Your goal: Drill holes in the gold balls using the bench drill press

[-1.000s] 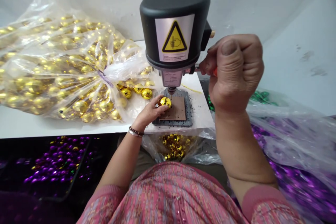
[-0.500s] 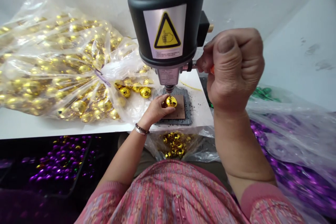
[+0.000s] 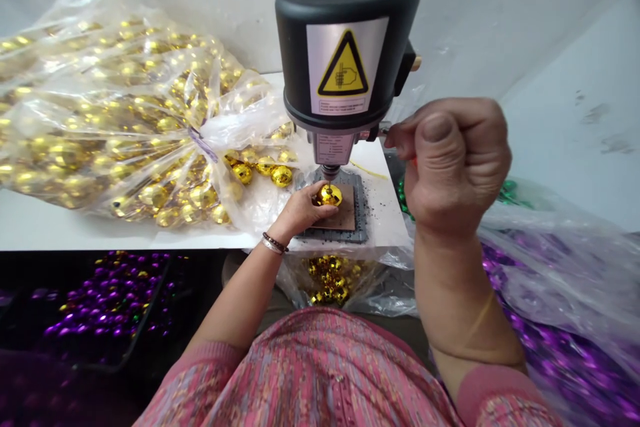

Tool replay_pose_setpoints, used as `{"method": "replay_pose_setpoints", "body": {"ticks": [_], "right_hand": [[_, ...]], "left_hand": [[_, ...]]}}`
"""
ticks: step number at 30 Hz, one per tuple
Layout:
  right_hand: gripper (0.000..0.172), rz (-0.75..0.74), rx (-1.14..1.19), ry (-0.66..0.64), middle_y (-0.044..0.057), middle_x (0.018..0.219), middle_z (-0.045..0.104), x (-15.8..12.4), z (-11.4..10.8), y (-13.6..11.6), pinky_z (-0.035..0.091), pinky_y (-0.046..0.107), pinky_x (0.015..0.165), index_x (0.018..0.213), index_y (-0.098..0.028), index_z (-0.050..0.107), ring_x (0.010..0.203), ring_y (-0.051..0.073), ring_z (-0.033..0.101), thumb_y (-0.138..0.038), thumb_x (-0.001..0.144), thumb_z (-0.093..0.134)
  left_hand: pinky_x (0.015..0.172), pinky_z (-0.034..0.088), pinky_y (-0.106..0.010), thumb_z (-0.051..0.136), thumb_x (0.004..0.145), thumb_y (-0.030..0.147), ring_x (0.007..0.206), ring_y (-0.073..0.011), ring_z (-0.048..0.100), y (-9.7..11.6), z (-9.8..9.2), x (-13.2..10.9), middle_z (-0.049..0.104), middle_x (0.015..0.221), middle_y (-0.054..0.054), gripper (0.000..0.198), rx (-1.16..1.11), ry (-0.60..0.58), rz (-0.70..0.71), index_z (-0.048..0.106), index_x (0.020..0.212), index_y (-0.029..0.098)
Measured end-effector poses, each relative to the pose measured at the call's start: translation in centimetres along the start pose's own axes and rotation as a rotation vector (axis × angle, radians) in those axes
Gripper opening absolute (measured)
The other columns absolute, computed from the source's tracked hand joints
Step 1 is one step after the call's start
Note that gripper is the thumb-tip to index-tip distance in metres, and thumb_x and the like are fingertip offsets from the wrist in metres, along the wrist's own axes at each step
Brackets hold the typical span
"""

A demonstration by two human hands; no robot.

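A black bench drill [image 3: 347, 47] with a yellow warning label stands over the white table. My left hand [image 3: 303, 209] pinches a shiny gold ball [image 3: 331, 195] under the drill bit, on a brown board [image 3: 343, 219] over a dark grey base plate [image 3: 361, 230]. The bit's tip is at the top of the ball; whether it is inside, I cannot tell. To the right of the drill, my right hand [image 3: 453, 157] is closed around the feed handle [image 3: 385, 129]; a bit of orange shows between the fingers.
A tied clear bag [image 3: 115, 120] of gold balls fills the left of the white table [image 3: 55, 230], with several loose gold balls [image 3: 281, 176] beside it. More gold balls [image 3: 330, 280] lie in plastic at my lap. Purple balls [image 3: 115, 293] are below left; bagged purple ones [image 3: 575, 353] lie at right. Dark shavings surround the base plate.
My right hand has come down with the feed handle. The view has shifted a little, so the drill appears further right. My left hand still holds the gold ball in place.
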State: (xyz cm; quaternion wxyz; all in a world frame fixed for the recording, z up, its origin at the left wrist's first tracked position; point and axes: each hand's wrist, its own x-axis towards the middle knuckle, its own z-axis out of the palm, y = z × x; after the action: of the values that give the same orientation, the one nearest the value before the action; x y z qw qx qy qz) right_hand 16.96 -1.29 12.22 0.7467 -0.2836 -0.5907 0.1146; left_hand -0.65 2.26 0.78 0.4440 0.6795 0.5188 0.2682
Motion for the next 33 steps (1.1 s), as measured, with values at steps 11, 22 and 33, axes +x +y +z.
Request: {"method": "replay_pose_setpoints", "body": {"ticks": [11,22,33], "right_hand": [[0.016,-0.041,-0.061,0.038,-0.005,0.076,0.063,-3.2,-0.5,1.7,0.057,0.029,0.078,0.093,-0.029,0.070,0.063,0.005,0.058,-0.036,0.095,0.056],[0.012,-0.099,0.015,0.046,-0.005,0.059,0.051,-3.9,-0.5,2.3,0.060,0.039,0.085,0.094,-0.028,0.068,0.061,0.010,0.057,-0.034,0.092,0.058],[0.015,-0.112,0.117,0.124,-0.007,0.056,0.049,-2.9,0.5,1.9,0.057,0.031,0.074,0.084,-0.023,0.065,0.052,0.005,0.050,-0.034,0.093,0.060]], "left_hand": [[0.073,0.045,-0.026,0.075,0.075,0.032,0.083,-0.0181,0.063,0.5,-0.1,-0.4,0.073,0.094,-0.001,0.038,0.032,-0.015,0.049,0.069,0.109,0.017],[0.071,0.046,-0.025,0.075,0.073,0.031,0.081,-0.0180,0.062,0.2,0.2,-0.3,0.071,0.088,0.001,0.034,0.020,-0.006,0.058,0.069,0.104,0.018],[0.075,0.048,-0.027,0.076,0.074,0.031,0.085,-0.0197,0.064,-0.3,0.3,-0.4,0.073,0.093,-0.001,0.041,0.040,0.016,0.040,0.069,0.113,0.019]]}}
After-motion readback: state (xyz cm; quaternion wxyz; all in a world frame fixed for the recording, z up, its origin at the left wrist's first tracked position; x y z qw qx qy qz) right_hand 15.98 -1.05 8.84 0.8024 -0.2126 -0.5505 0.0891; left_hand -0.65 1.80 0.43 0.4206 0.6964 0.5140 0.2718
